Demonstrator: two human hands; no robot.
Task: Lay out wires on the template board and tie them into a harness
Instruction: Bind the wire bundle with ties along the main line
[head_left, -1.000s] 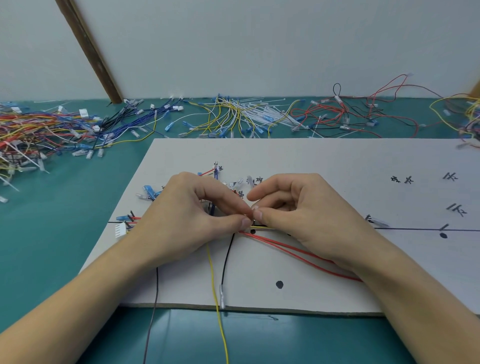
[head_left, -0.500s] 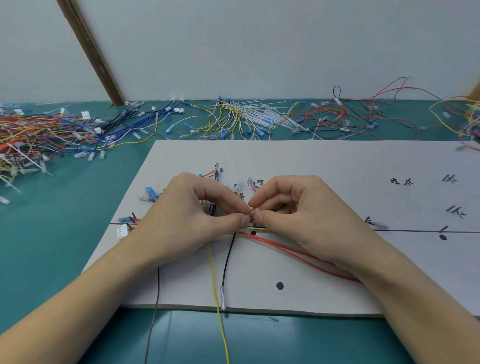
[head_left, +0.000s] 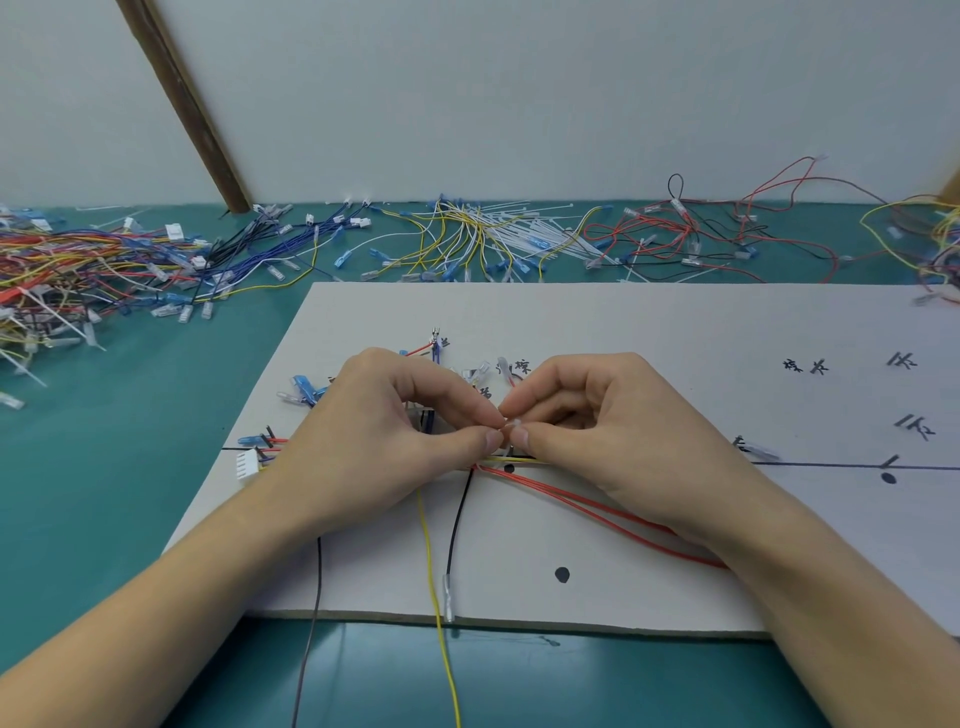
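Pinching a translucent cable tie (head_left: 511, 425) between my left hand (head_left: 387, 431) and right hand (head_left: 618, 426), fingertips now lifted slightly off the wire bundle (head_left: 511, 460) at the template board (head_left: 649, 332)'s nine-o'clock half, I judge the tie nearly cinched.

Even, soft light; sharp centre, wide-angle bending at edges.

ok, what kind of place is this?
Probably a wire-harness assembly bench: a marked template board with wires laid along its lines, piles of loose terminated wires on the green table, and a cable tie bundle.
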